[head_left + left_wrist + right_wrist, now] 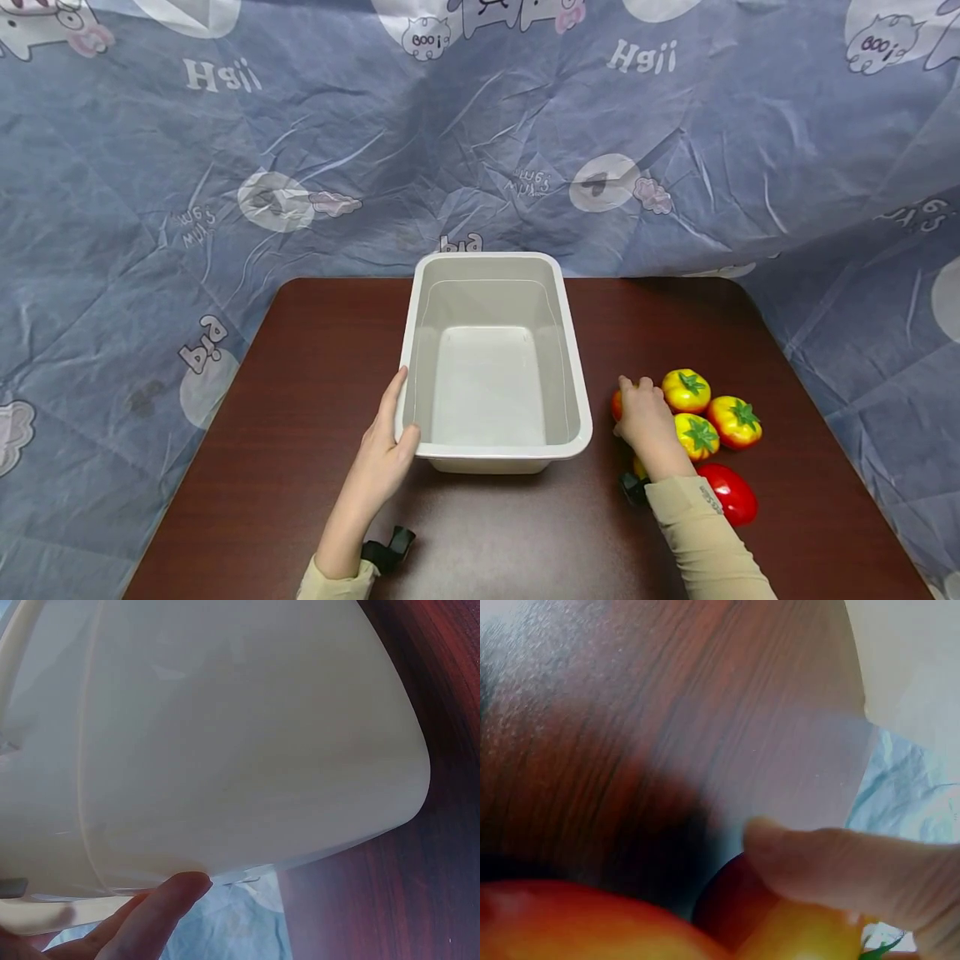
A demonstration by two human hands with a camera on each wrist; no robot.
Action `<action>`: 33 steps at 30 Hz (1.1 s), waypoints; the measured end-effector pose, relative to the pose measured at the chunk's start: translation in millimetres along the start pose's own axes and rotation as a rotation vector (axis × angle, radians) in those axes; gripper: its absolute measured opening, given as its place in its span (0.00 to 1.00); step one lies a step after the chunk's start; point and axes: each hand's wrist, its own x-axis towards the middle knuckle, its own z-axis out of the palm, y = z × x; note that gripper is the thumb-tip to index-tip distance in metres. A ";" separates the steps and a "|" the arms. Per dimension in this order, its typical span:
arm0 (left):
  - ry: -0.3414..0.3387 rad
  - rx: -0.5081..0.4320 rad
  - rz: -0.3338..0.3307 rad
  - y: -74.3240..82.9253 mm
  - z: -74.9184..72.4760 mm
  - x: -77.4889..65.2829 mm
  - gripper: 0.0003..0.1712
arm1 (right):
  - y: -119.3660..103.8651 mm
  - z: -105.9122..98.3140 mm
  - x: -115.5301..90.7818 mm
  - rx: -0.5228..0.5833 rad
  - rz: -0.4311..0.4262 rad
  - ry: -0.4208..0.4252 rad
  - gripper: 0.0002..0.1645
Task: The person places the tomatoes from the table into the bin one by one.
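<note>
Bin, pale grey and deep, sits around the middle of the dark red-brown desk, its far rim reaching up against the blue printed cloth in my head view. I have the left hand grasping the bin by its left rim near the close corner: the thumb lies at the top of the rim, and from the left wrist I see fingertips against the outer wall.

Off to the right of the bin, I have the right hand closed over an orange-red fruit, most of which the hand hides from my head camera. My right wrist view shows the thumb laid along that fruit, which turns from red to yellow there; another fruit, red-orange and blurred, fills the lower left.

Just beyond that hand and to its right I count a yellow fruit with a green leafy top, a yellow-and-red fruit next to it, and a second yellow fruit partly behind the hand. A glossy red piece rests nearer me, partly covered by the right sleeve. A black wrist mount shows by the left sleeve.
</note>
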 end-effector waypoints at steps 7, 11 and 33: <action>0.007 0.002 -0.001 0.2 -0.2 -0.1 0.45 | -10.7 -13.6 -1.5 0.072 -0.019 0.075 0.49; 0.005 -0.002 -0.004 1.0 -0.7 -0.4 0.46 | -17.2 -26.7 -3.0 0.106 -0.039 0.111 0.50; -0.002 -0.012 -0.009 0.6 0.1 -0.2 0.45 | -52.4 -91.0 -24.1 0.183 -0.115 0.308 0.50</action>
